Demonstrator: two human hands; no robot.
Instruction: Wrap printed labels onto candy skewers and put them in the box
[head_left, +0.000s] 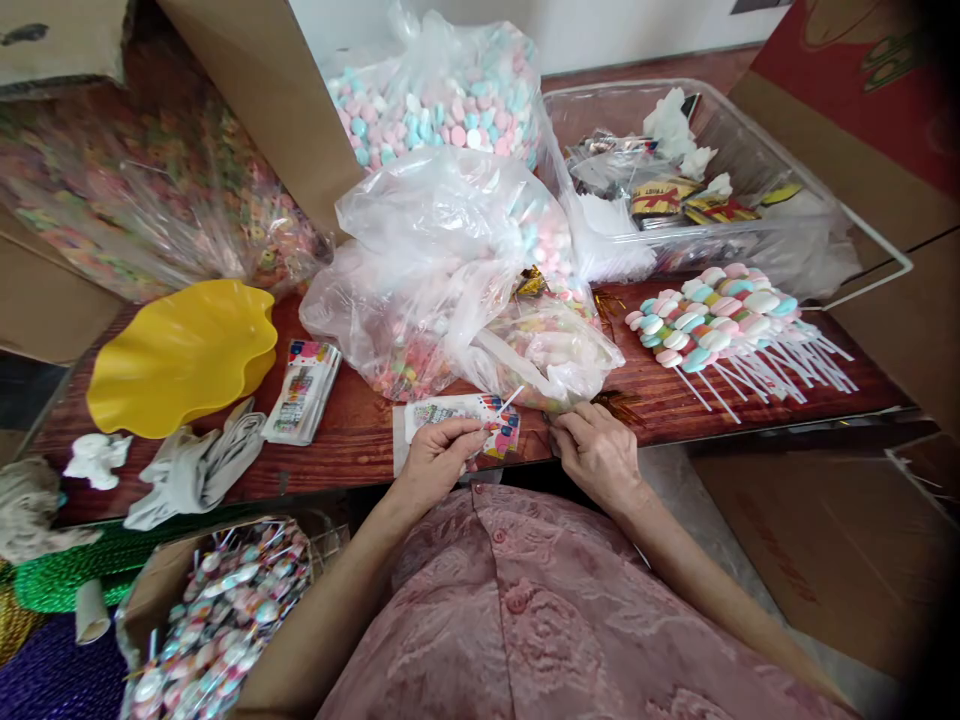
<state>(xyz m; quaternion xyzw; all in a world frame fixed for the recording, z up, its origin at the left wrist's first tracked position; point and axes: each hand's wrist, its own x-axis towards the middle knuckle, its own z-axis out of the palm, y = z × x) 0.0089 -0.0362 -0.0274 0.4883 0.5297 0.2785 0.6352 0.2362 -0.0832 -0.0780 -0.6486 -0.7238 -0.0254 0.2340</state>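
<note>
My left hand point(448, 450) is closed in a pinch at the table's front edge, with a thin white stick point(511, 401) jutting up from its fingertips. Under that stick lies a printed clear wrapper point(450, 408), white with red, blue and pink print. My right hand point(598, 452) rests by the edge with its fingers curled together; what they hold, if anything, is hidden. Just beyond it sits a clear bag of colourful gummy candies point(551, 350). To the right lies a pile of candy skewers point(720, 315), pink, white and blue sweets on white sticks.
Large bags of pastel candies point(450, 120) stand behind. A clear plastic bin point(750, 110) holds packets. On the left are a yellow wavy dish point(180, 350), a stack of wrappers point(301, 392) and grey cloth gloves point(199, 465). A box of wrapped candy sticks point(225, 610) stands below.
</note>
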